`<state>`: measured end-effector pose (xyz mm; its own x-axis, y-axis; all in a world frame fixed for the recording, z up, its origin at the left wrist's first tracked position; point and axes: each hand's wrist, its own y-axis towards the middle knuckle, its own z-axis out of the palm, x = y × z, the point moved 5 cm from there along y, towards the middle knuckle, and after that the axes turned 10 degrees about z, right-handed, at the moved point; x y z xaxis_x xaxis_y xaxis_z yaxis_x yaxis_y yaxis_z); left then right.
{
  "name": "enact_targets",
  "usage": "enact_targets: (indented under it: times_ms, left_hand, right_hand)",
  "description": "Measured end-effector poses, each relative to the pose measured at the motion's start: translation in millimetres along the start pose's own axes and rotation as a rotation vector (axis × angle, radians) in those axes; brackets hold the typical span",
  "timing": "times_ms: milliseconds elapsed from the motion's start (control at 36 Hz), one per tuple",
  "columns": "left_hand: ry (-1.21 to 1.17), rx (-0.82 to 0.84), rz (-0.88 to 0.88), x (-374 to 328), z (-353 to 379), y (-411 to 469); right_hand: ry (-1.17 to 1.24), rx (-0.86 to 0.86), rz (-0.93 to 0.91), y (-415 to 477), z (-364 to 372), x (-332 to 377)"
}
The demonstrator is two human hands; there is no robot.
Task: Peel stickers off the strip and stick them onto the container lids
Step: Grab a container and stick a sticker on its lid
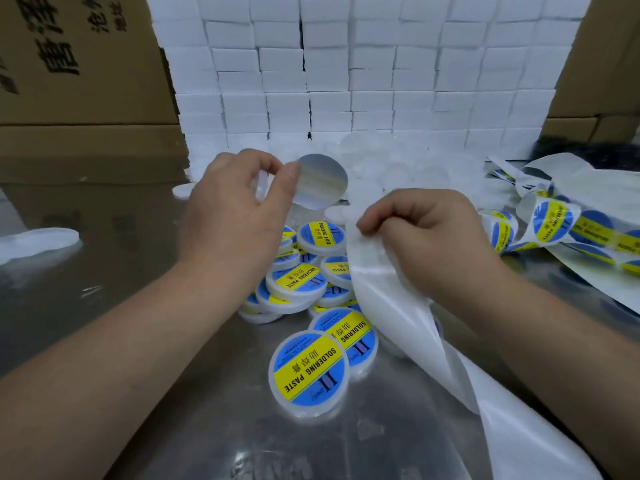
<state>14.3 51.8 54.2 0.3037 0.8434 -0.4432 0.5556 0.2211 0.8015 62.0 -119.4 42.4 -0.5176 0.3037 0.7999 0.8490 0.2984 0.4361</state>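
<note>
My left hand (pixel 235 209) pinches a round sticker (pixel 322 181) by its left edge and holds it up, its pale back side facing me. My right hand (pixel 426 237) is closed on the white backing strip (pixel 398 313), which trails down to the lower right. Below the hands lies a heap of round white container lids (pixel 308 372) with blue and yellow "SOLDERING PASTE" stickers on them. More strip with unpeeled stickers (pixel 554 220) lies crumpled at the right. Plain white lids (pixel 38 240) lie at the left and behind the sticker.
The work surface is a shiny metal table (pixel 138 306). A wall of stacked white boxes (pixel 363 74) stands at the back. Brown cardboard cartons (pixel 79 64) flank it on the left and right.
</note>
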Motion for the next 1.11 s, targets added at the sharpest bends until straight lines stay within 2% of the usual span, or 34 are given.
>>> enact_targets:
  times_ms: [167, 472, 722, 778, 833, 944, 1000, 1111]
  left_hand:
    - [0.023, 0.003, 0.134, -12, -1, -1]
    - [0.011, 0.028, 0.24, -21, -3, -2]
    - [0.103, 0.101, 0.103, -4, 9, 1]
    - [-0.051, 0.075, -0.035, 3, 9, 3]
    - [-0.394, 0.04, -0.224, 5, 11, 4]
    - [-1.003, 0.122, -0.491, -1, 26, 0]
    - [-1.121, 0.166, -0.548, -2, 31, -2]
    - [-1.261, 0.273, -0.549, -8, 36, -5]
  right_hand:
    - [0.24, 0.035, 0.057, 1, -2, 3]
    - [0.299, -0.082, 0.191, 3, -7, -3]
    - [0.255, -0.184, 0.188, 5, -12, -7]
    - [0.28, -0.236, 0.178, 7, -19, -7]
    - [0.304, -0.236, 0.166, 8, -21, -5]
    - [0.296, -0.056, 0.165, 4, -7, -1]
    - [0.265, 0.05, 0.173, 2, 2, 0]
    - [0.274, 0.172, 0.168, -1, 8, 3]
